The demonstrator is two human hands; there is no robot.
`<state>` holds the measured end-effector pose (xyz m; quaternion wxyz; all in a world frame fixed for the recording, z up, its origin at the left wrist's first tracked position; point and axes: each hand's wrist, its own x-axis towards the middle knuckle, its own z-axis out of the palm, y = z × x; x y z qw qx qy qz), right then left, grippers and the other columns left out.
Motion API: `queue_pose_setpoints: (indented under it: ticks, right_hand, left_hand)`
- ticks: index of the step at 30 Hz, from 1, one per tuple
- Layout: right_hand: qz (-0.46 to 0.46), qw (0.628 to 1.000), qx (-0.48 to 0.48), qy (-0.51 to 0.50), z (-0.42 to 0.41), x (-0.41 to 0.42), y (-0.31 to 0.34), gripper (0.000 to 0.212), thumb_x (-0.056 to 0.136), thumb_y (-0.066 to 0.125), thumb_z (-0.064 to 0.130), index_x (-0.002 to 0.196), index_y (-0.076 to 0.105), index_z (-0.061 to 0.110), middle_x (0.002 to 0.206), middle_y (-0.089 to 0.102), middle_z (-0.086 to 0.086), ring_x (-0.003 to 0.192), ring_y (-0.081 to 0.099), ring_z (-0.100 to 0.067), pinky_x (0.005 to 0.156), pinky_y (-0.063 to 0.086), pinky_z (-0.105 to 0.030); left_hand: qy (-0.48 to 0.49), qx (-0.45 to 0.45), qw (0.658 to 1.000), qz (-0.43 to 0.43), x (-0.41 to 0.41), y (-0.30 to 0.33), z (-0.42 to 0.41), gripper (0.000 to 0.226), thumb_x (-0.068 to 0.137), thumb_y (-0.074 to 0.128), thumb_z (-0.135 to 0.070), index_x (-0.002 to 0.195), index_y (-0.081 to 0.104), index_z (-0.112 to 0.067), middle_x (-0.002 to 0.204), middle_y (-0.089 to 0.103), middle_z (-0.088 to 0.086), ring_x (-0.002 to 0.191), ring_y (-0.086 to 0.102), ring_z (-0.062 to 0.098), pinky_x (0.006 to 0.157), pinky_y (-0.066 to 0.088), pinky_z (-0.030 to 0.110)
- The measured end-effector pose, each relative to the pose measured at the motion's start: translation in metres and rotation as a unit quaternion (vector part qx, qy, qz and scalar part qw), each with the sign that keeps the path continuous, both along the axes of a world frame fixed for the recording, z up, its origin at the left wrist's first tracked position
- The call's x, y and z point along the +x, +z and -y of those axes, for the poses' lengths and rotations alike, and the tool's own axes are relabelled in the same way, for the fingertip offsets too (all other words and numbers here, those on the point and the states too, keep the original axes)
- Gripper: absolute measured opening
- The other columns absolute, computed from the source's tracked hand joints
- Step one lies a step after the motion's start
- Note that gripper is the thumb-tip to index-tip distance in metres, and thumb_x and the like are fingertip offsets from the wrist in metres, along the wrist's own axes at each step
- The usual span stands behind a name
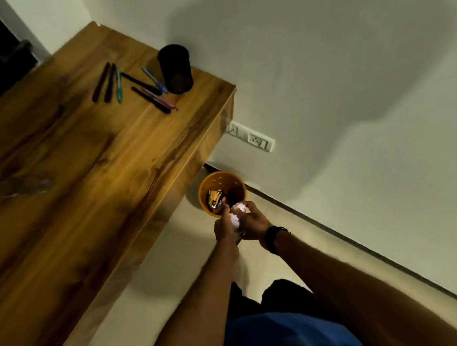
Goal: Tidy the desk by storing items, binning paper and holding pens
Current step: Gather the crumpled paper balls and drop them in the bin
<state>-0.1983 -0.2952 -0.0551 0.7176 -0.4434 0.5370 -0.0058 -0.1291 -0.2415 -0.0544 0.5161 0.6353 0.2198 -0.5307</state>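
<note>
Both of my hands are stretched out low over the floor, cupped together around crumpled white paper (236,216). My left hand (223,229) grips it from the left and my right hand (252,222) from the right. The paper hangs at the near rim of an orange bin (204,189) that stands on the floor beside the desk's end. Colourful wrappers (217,200) lie inside the bin. On the wooden desk (75,169), several pens (134,88) lie loose next to a black pen holder (175,68) near the far corner.
A white wall runs along the right, with a socket strip (253,140) just past the desk's end. A thin clear plastic sheet (24,185) lies on the desk's left part. A dark wristband (273,238) sits on my right wrist.
</note>
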Motion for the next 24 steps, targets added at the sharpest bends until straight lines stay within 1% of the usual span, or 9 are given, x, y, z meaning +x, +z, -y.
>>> queue_pose_setpoints:
  ticks: [3, 6, 9, 10, 12, 15, 17, 20, 24]
  right_hand:
    - [-0.024, 0.999, 0.019, 0.029, 0.028, 0.014, -0.002, 0.010, 0.098, 0.054, 0.027, 0.105, 0.048, 0.025, 0.098, 0.061, -0.008, 0.081, 0.062, -0.019, 0.056, 0.053, -0.027]
    - [-0.032, 0.998, 0.035, 0.047, 0.050, 0.025, -0.010, 0.009, 0.101, 0.049, 0.027, 0.097, 0.052, 0.021, 0.080, 0.058, -0.001, 0.064, 0.056, -0.010, 0.051, 0.050, -0.021]
    - [-0.055, 0.993, 0.073, 0.074, 0.079, 0.035, -0.055, 0.034, 0.095, 0.057, 0.041, 0.119, 0.056, 0.016, 0.084, 0.064, -0.002, 0.060, 0.058, -0.011, 0.050, 0.047, -0.022]
    - [-0.055, 0.992, 0.084, 0.080, 0.090, 0.041, -0.076, 0.040, 0.093, 0.059, 0.041, 0.124, 0.055, 0.016, 0.090, 0.067, -0.004, 0.064, 0.062, -0.014, 0.051, 0.050, -0.025]
    - [-0.060, 0.989, 0.091, 0.096, 0.112, 0.057, -0.119, 0.030, 0.094, 0.058, 0.038, 0.119, 0.059, 0.022, 0.099, 0.070, -0.005, 0.078, 0.067, -0.020, 0.068, 0.060, -0.039]
    - [-0.075, 0.984, 0.114, 0.115, 0.138, 0.075, -0.195, 0.022, 0.096, 0.053, 0.038, 0.115, 0.059, 0.029, 0.105, 0.069, -0.002, 0.090, 0.068, -0.023, 0.090, 0.054, -0.051]
    - [-0.081, 0.985, 0.118, 0.099, 0.153, 0.083, -0.245, 0.025, 0.098, 0.049, 0.040, 0.116, 0.060, 0.026, 0.112, 0.068, -0.006, 0.098, 0.066, -0.027, 0.095, 0.051, -0.053]
    - [-0.106, 0.983, 0.124, 0.086, 0.172, 0.092, -0.311, 0.037, 0.099, 0.040, 0.050, 0.118, 0.060, 0.025, 0.125, 0.064, -0.012, 0.114, 0.061, -0.037, 0.098, 0.047, -0.057]
    - [-0.158, 0.979, 0.099, 0.083, 0.194, 0.095, -0.376, 0.065, 0.091, 0.050, 0.058, 0.146, 0.035, 0.026, 0.143, 0.047, -0.003, 0.124, 0.052, -0.033, 0.097, 0.048, -0.055]
  left_hand:
    - [0.035, -0.007, 0.999, -0.030, 0.012, -0.009, 0.028, 0.051, 0.092, 0.060, -0.045, 0.120, 0.060, -0.002, 0.115, 0.064, 0.015, 0.094, 0.061, 0.030, 0.078, 0.052, 0.037]
    - [0.054, 0.008, 0.997, -0.058, 0.024, -0.036, 0.043, 0.063, 0.079, 0.066, -0.057, 0.119, 0.066, -0.008, 0.115, 0.069, 0.017, 0.096, 0.067, 0.033, 0.084, 0.057, 0.044]
    - [0.063, 0.012, 0.996, -0.063, 0.037, -0.064, 0.067, 0.055, 0.087, 0.061, -0.053, 0.113, 0.067, -0.004, 0.110, 0.070, 0.016, 0.095, 0.068, 0.031, 0.084, 0.056, 0.042]
    - [0.067, 0.021, 0.996, -0.054, 0.043, -0.076, 0.076, 0.051, 0.090, 0.060, -0.050, 0.110, 0.067, -0.004, 0.106, 0.070, 0.014, 0.095, 0.067, 0.030, 0.085, 0.056, 0.040]
    - [0.084, 0.058, 0.994, -0.034, 0.054, -0.120, 0.095, 0.051, 0.089, 0.062, -0.049, 0.109, 0.064, -0.002, 0.104, 0.067, 0.013, 0.100, 0.065, 0.032, 0.092, 0.053, 0.040]
    - [0.108, 0.076, 0.991, -0.024, 0.064, -0.203, 0.119, 0.055, 0.087, 0.061, -0.055, 0.114, 0.060, -0.007, 0.106, 0.064, 0.011, 0.105, 0.063, 0.032, 0.093, 0.051, 0.038]
    - [0.107, 0.052, 0.992, -0.044, 0.070, -0.254, 0.132, 0.067, 0.087, 0.055, -0.061, 0.123, 0.058, -0.005, 0.120, 0.064, 0.013, 0.111, 0.062, 0.034, 0.098, 0.049, 0.040]
    - [0.108, 0.012, 0.991, -0.083, 0.084, -0.299, 0.148, 0.063, 0.101, 0.031, -0.053, 0.143, 0.042, -0.008, 0.142, 0.048, 0.013, 0.131, 0.046, 0.034, 0.103, 0.040, 0.043]
    - [0.102, 0.068, 0.990, -0.073, 0.094, -0.343, 0.139, 0.071, 0.092, 0.039, -0.068, 0.149, 0.033, -0.026, 0.151, 0.041, 0.004, 0.135, 0.042, 0.029, 0.092, 0.039, 0.045]
